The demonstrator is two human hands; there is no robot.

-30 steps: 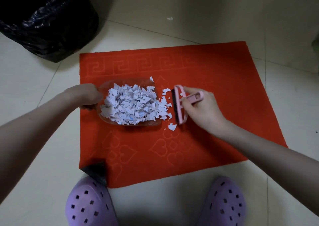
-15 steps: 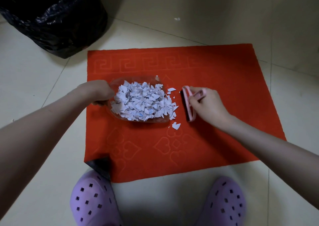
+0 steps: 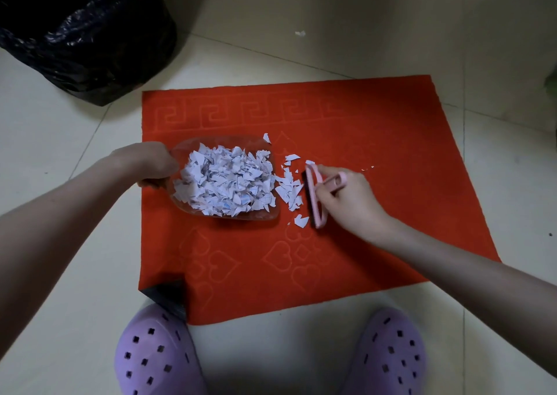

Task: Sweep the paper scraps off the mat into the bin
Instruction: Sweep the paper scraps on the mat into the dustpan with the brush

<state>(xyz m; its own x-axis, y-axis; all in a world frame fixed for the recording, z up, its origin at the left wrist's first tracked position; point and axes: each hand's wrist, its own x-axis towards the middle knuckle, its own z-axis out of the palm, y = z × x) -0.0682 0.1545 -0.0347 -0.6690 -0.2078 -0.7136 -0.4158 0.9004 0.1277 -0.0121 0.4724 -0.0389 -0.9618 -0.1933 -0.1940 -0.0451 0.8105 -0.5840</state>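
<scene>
A red mat [image 3: 361, 123] lies on the tiled floor. On it rests a clear plastic dustpan [image 3: 223, 143] heaped with white paper scraps [image 3: 229, 180]. My left hand [image 3: 147, 162] grips the pan's handle end at its left side. My right hand [image 3: 346, 195] holds a small pink brush [image 3: 315, 195], bristles down on the mat just right of the pan's open mouth. Several loose scraps [image 3: 289, 189] lie between brush and pan, and a few tiny bits [image 3: 366, 169] sit beyond the hand. The bin, lined with a black bag [image 3: 84, 33], stands at the far left, off the mat.
My two purple clogs [image 3: 156, 355] [image 3: 388, 352] stand on the tiles at the mat's near edge. The mat's near left corner [image 3: 168, 293] is folded over, showing a dark underside. One stray white scrap [image 3: 300, 33] lies on the floor beyond the mat.
The brush has drawn back to the right, away from the pan's mouth, and more loose scraps now lie spread on the mat between them. My left hand still holds the pan.
</scene>
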